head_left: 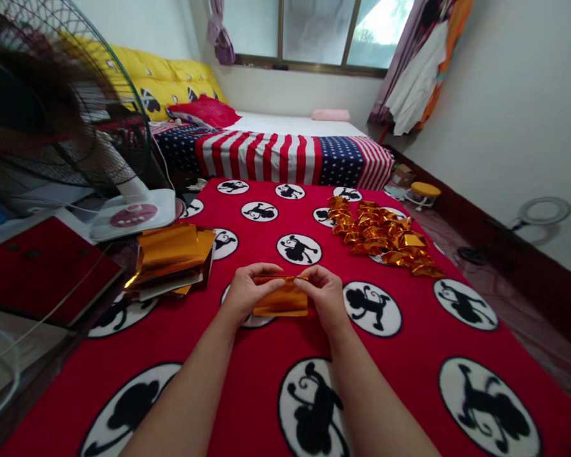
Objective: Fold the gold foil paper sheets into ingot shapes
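Observation:
A folded sheet of gold foil paper (282, 301) is pinched between both my hands just above the red cloth (266, 381) with black monkey prints in white circles. My left hand (247, 291) grips its upper left edge with closed fingers. At the upper right edge my right hand (324, 293) pinches it the same way. A stack of flat gold foil sheets (171, 257) lies to the left, near my left hand. A heap of several folded gold pieces (383, 236) lies farther off to the right.
A standing fan (57, 108) with a white base (133, 216) is at the left, beside a red board (38, 270). A bed with a stars-and-stripes cover (276, 155) stands behind the cloth. A small yellow stool (424, 192) and a ring light (542, 212) are at the right wall.

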The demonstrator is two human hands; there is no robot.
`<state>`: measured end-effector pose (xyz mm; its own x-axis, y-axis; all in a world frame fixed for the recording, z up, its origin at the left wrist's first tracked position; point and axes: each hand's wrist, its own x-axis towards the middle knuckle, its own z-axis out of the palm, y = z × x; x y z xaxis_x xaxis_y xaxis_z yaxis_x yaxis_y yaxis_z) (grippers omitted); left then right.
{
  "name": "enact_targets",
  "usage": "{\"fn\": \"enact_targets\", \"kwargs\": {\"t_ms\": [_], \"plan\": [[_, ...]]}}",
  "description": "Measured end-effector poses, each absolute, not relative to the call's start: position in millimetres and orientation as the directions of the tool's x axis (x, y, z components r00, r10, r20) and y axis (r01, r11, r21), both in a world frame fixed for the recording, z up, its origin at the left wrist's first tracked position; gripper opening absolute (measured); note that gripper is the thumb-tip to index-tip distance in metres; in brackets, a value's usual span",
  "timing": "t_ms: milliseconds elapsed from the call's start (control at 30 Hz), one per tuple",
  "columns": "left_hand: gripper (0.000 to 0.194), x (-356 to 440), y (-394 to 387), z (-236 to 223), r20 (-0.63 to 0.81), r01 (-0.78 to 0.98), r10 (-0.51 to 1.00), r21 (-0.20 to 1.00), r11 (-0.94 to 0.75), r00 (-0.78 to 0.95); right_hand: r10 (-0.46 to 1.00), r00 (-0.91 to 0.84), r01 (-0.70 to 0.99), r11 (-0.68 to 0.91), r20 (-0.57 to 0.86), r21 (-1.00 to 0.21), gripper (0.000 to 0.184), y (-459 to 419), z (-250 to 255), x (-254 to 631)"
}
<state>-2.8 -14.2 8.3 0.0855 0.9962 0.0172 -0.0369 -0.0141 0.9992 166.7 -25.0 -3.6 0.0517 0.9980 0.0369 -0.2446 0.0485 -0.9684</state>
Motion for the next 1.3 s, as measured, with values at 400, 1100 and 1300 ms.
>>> {"fn": "enact_targets", "kwargs": {"t_ms": [400, 1100, 1300], "plan": [[0.034, -4.8, -12.8, 5.7, -0.019, 0.010, 1.000, 1.000, 0.018, 0.017, 0.998, -0.061, -0.207, 0.000, 0.013, -0.978, 0.025, -25.4, -0.3, 174.1], [0.033, -2.0, -14.5, 6.9, 0.019, 0.041, 0.999, 0.999, -0.020, 0.028, 0.999, 0.008, -0.156, 0.049, 0.048, -0.987, 0.021, -24.2, -3.9, 169.9], [0.031, -0.5, -14.9, 8.0, 0.038, 0.067, 0.999, 0.997, -0.040, 0.031, 0.997, 0.024, -0.108, 0.077, 0.075, -0.991, 0.022, -26.2, -2.2, 168.7]]}}
